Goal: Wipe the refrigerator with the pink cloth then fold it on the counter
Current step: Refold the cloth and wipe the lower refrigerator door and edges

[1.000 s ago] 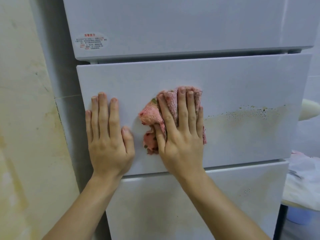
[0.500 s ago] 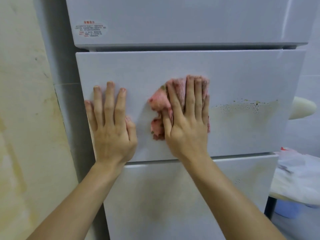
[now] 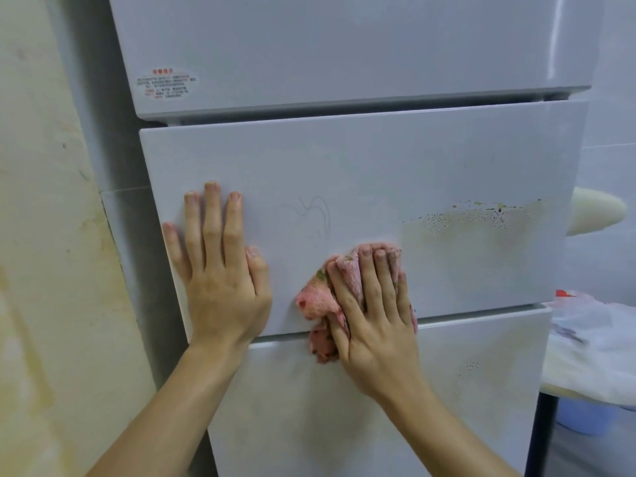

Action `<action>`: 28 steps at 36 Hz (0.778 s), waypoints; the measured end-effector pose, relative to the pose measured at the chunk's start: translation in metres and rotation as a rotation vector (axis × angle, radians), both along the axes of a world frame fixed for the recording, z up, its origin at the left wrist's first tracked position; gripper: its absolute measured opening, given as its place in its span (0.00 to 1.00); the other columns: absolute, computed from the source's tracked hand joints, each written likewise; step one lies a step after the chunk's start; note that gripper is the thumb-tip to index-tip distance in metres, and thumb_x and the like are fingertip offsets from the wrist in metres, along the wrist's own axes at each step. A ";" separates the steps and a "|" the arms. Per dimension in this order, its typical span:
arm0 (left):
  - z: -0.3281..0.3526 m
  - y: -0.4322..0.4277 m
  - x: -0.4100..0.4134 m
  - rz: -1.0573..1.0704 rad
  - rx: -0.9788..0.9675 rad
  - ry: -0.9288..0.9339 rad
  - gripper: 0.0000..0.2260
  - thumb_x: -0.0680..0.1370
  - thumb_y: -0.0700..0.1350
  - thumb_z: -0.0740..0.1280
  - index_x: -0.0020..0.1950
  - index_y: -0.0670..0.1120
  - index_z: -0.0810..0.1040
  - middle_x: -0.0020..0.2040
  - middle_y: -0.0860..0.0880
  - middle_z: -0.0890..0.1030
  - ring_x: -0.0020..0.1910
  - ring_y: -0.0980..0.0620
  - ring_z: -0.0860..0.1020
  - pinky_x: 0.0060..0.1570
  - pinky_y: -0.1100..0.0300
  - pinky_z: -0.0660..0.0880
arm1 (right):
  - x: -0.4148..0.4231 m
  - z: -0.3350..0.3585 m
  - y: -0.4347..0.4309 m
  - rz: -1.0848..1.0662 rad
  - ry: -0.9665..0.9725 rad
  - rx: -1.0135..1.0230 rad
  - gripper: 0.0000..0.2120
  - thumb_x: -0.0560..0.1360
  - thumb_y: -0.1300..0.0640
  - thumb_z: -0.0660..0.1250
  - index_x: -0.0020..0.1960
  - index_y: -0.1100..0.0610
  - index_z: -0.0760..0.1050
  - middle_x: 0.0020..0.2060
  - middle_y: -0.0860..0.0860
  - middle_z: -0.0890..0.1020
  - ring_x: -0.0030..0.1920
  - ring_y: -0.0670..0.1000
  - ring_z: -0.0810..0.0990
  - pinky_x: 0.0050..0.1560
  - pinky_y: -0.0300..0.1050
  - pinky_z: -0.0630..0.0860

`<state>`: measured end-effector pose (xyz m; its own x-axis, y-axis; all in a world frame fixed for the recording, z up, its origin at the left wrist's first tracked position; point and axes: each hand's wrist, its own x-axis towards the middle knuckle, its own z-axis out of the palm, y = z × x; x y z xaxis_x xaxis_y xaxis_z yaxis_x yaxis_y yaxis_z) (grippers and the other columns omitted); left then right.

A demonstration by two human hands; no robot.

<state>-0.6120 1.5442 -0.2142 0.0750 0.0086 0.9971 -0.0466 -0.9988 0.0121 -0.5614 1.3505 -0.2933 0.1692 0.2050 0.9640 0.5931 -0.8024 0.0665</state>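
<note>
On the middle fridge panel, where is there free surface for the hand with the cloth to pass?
Free: the middle panel above both hands, up to its top edge; also right of the right hand, across the stain. Crowded: between the left hand and pink cloth.

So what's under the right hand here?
The bunched pink cloth, pressed by the flat fingers of the right hand against the refrigerator, across the seam between two of its fronts. The surface beneath the cloth is covered.

A home kitchen: a tall white three-door refrigerator [image 3: 344,160] stands against a stained cream wall [image 3: 44,235], pale tiles [image 3: 609,125] to its right.
</note>
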 end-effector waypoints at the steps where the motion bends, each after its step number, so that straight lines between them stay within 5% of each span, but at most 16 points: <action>1: 0.000 -0.002 0.000 -0.007 -0.003 -0.003 0.29 0.82 0.40 0.58 0.84 0.40 0.60 0.85 0.40 0.58 0.85 0.40 0.54 0.81 0.32 0.48 | -0.001 0.007 -0.001 0.005 -0.004 0.007 0.29 0.85 0.48 0.58 0.85 0.49 0.56 0.84 0.59 0.56 0.85 0.58 0.51 0.84 0.59 0.46; 9: 0.006 -0.031 0.007 -0.032 -0.009 -0.016 0.30 0.76 0.39 0.64 0.80 0.43 0.67 0.82 0.39 0.63 0.83 0.39 0.56 0.80 0.31 0.49 | 0.002 0.090 0.000 0.006 -0.067 0.152 0.28 0.85 0.52 0.58 0.84 0.54 0.60 0.83 0.60 0.54 0.85 0.58 0.49 0.84 0.60 0.47; 20: 0.001 -0.027 0.010 -0.007 0.019 -0.027 0.28 0.80 0.40 0.62 0.81 0.42 0.67 0.83 0.39 0.62 0.83 0.38 0.57 0.80 0.31 0.50 | 0.007 0.001 -0.026 -0.005 -0.003 0.068 0.30 0.84 0.51 0.56 0.84 0.54 0.56 0.85 0.57 0.50 0.85 0.57 0.47 0.85 0.58 0.44; 28: -0.001 -0.032 0.013 -0.009 -0.005 -0.055 0.27 0.80 0.39 0.61 0.81 0.41 0.67 0.83 0.38 0.62 0.83 0.38 0.57 0.80 0.30 0.51 | 0.011 0.074 -0.026 0.054 -0.033 0.194 0.31 0.82 0.53 0.57 0.84 0.54 0.58 0.84 0.61 0.53 0.85 0.60 0.49 0.84 0.58 0.44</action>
